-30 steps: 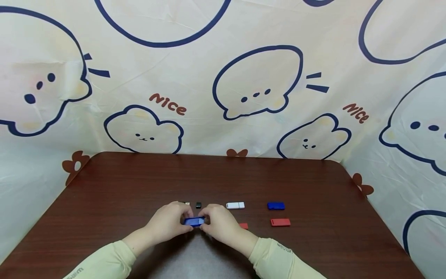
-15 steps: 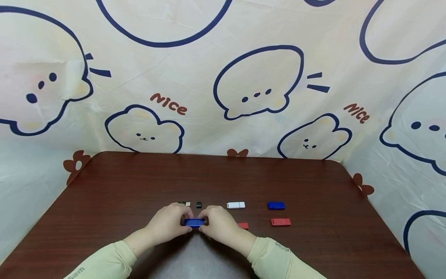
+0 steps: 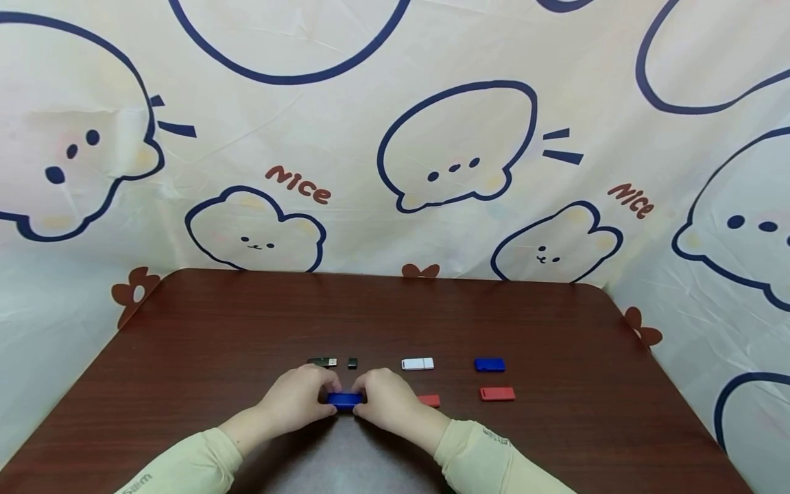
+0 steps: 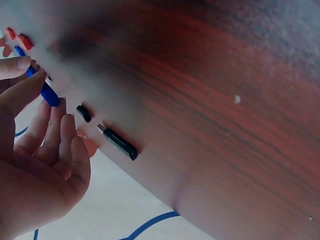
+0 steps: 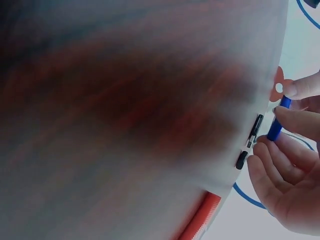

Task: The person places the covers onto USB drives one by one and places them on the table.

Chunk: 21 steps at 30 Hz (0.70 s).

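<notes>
A blue USB stick is held between both hands just above the near middle of the table. My left hand pinches its left end with thumb and fingers; my right hand pinches its right end. In the left wrist view the blue stick appears with its cap on. Behind the hands lie an uncapped black USB stick, metal plug bare, and its small black cap. The right hand partly covers a red USB stick.
To the right are a white USB stick, another blue stick and a second red stick. They lie on a dark brown wooden table. A printed cloth hangs behind and at the sides.
Both hands have moved slightly toward the body with the blue USB stick, and its upper face has tilted. More of the black USB stick now shows behind the left hand.
</notes>
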Tool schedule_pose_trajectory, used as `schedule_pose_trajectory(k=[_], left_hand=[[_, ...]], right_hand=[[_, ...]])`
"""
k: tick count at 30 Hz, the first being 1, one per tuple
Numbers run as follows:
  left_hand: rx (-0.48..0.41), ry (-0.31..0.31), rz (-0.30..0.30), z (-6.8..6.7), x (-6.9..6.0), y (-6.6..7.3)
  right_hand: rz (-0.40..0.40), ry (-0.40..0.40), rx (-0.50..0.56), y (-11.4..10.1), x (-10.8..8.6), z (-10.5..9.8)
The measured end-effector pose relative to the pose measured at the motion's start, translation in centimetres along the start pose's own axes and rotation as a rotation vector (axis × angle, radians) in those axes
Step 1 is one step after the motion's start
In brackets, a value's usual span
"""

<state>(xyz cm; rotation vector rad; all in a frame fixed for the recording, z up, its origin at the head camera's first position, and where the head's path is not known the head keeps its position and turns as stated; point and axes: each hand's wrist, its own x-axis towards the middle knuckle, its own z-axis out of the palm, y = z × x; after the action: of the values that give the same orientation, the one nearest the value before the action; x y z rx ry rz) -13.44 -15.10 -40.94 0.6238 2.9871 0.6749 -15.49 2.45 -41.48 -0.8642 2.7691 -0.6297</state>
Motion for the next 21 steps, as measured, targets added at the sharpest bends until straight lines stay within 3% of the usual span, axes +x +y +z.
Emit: schedule_pose_trajectory(k=[21], left_hand=[[0.005, -0.023, 0.038, 0.8, -0.2, -0.6]], right_hand=[[0.011, -0.059, -0.200, -1.3, 0.2, 0.1]])
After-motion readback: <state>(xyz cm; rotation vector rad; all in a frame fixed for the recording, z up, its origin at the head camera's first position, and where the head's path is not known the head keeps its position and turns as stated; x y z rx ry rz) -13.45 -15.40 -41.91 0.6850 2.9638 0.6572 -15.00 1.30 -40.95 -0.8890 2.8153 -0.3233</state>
